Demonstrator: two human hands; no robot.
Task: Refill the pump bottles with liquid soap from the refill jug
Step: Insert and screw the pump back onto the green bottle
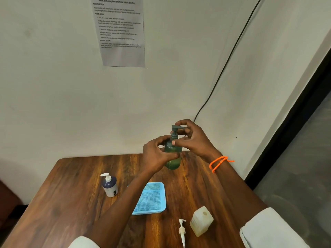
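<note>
Near the centre of the frame, both hands hold a green pump bottle [172,154] up above the far edge of the wooden desk [75,178]. The left hand [157,154] wraps its curled fingers round the bottle's body from the left side. The right hand [191,138] comes in from the right, its fingers and thumb pinching around the dark green pump head and collar at the top of the bottle. The bottle stands upright in the grip, with greenish liquid showing in its lower part. An orange cord bracelet [219,162] circles the right wrist.

At the lower left of centre, a dark bottle with a white pump [109,185] stands upright on the desk. Just right of it, partly behind the left forearm, lies a light blue mesh basket [152,199]. At the lower right of centre a pale, squarish translucent bottle [201,221] sits open, without its pump, and a loose white pump [182,231] lies on the desk just left of it. In the upper part of the frame a printed sheet [121,33] hangs on the wall, and a black cable [231,52] runs down the wall to the right.
</note>
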